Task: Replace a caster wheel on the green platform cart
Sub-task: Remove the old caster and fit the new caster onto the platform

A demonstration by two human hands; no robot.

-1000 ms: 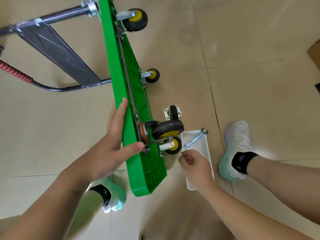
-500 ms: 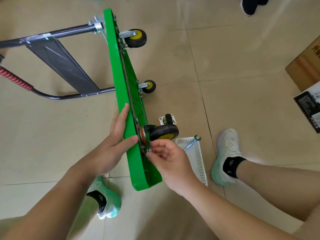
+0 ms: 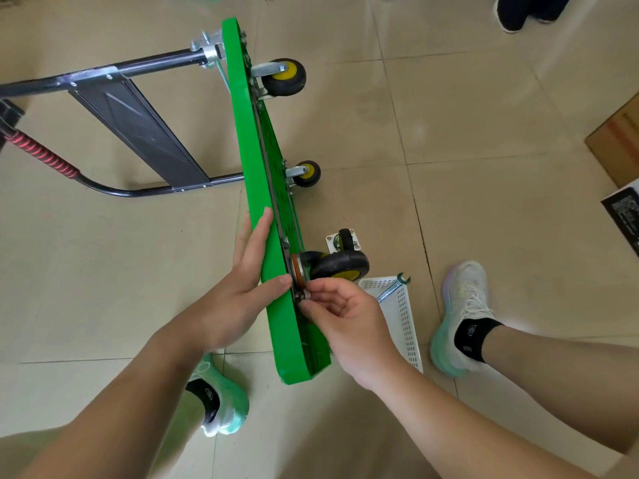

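Note:
The green platform cart (image 3: 252, 140) stands on its long edge on the floor, its underside facing right. My left hand (image 3: 249, 285) lies flat along the deck's upper edge, thumb hooked over it. A black and yellow caster wheel (image 3: 340, 266) sits against the underside near me. My right hand (image 3: 342, 316) pinches a small metal nut (image 3: 305, 294) at that caster's mounting plate. A loose caster (image 3: 344, 240) lies on the floor just behind it.
A white perforated tray (image 3: 403, 316) with a wrench (image 3: 394, 286) lies right of the cart. Two more casters (image 3: 287, 77) (image 3: 306, 173) stick out farther along. The folded handle (image 3: 138, 129) lies left. My feet flank the cart; a cardboard box (image 3: 619, 136) is at right.
My right hand came away from the white tray and moved left to the caster's mounting plate, where it now pinches the nut. My left hand stays on the deck edge.

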